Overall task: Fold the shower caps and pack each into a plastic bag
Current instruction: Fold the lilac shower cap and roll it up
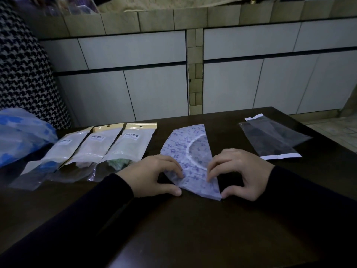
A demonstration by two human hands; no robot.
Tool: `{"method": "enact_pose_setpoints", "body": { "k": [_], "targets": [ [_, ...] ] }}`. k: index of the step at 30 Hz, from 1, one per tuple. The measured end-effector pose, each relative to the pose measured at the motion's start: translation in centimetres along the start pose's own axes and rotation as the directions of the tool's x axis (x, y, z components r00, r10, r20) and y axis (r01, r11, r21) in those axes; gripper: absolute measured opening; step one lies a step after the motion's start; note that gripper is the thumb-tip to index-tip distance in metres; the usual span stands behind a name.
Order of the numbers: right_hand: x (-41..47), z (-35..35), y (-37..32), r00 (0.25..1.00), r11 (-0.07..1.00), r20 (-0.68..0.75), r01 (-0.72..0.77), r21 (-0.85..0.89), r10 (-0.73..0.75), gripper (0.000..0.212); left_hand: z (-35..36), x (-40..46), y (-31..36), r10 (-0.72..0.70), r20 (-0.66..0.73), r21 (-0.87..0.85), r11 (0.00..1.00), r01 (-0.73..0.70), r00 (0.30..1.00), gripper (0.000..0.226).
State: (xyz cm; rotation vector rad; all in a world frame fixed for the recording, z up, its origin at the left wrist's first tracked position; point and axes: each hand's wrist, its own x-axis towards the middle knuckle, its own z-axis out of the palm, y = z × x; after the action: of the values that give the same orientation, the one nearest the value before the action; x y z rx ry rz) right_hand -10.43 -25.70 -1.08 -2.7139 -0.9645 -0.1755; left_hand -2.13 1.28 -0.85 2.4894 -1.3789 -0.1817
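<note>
Hidden or unclear: the contents of the three packed bags (pixel 92 151) are dim; only blue and green scraps show through their clear lower ends. The blue-printed plastic heap (pixel 21 132) at the left is cut off by the frame edge.
Forearms: dark sleeves cover both arms to the wrists and blend into the dark bench (pixel 193 229).
Shower cap (pixel 191 157): lilac with a music-note print, folded into a wedge, lying flat on the bench between the hands, its narrow end nearest the person.
Left hand (pixel 152 175): fingers curled, fingertips pressing the cap's left edge, thumb at its near left corner.
Right hand (pixel 241 173): fingers curled, fingertips on the cap's right edge, thumb touching its near right corner.
Empty plastic bags (pixel 272 140): clear, with white strips at the ends, overlapping, well right of the cap.
Packed bags: side by side, left of the left hand.
</note>
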Motion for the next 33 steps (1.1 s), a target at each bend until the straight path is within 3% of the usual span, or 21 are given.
{"method": "enact_pose_setpoints", "body": {
  "k": [6, 11, 13, 16, 18, 25, 29, 33],
  "targets": [
    [0.4, 0.7, -0.7, 0.982, 0.985, -0.099, 0.151, -0.089, -0.159, 0.024, 0.2, -0.1, 0.2, 0.116, -0.081, 0.116, 0.988, -0.106, 0.99, 0.036],
    [0.2, 0.8, -0.1, 0.973, 0.988, -0.227, -0.007, 0.155, 0.043, 0.033, 1.5, 0.0, 0.6, 0.273, -0.284, 0.154, 0.959, -0.238, 0.919, 0.025],
    [0.2, 0.5, -0.1, 0.981, 0.973, -0.171, -0.054, 0.223, 0.094, 0.025, 2.1, 0.1, 0.9, 0.296, -0.298, 0.146, 0.954, -0.263, 0.908, 0.021],
    [0.3, 0.5, -0.4, 0.998, 0.994, -0.048, -0.037, 0.1, 0.042, 0.029, 2.5, 0.0, 1.1, 0.26, -0.298, 0.119, 0.965, -0.234, 0.919, 0.027],
    [0.4, 0.8, -0.3, 0.998, 0.998, -0.058, -0.019, 0.064, 0.023, 0.029, 2.5, 0.0, 1.0, 0.267, -0.297, 0.136, 0.962, -0.236, 0.917, 0.025],
    [0.3, 1.2, 0.8, 0.979, 0.947, -0.077, -0.161, 0.278, 0.189, 0.039, 2.2, 0.2, 0.6, 0.336, -0.283, 0.18, 0.939, -0.295, 0.898, 0.013],
    [0.5, 1.4, 0.8, 0.969, 0.935, -0.065, -0.21, 0.284, 0.237, 0.037, 2.4, 0.4, 0.7, 0.228, -0.287, 0.044, 0.973, -0.225, 0.931, 0.019],
    [0.8, 1.5, 0.9, 0.921, 0.816, -0.043, -0.322, 0.48, 0.388, 0.041, 2.3, 0.7, 0.5, 0.076, -0.229, -0.039, 0.995, -0.087, 0.97, 0.017]
  ]
}}
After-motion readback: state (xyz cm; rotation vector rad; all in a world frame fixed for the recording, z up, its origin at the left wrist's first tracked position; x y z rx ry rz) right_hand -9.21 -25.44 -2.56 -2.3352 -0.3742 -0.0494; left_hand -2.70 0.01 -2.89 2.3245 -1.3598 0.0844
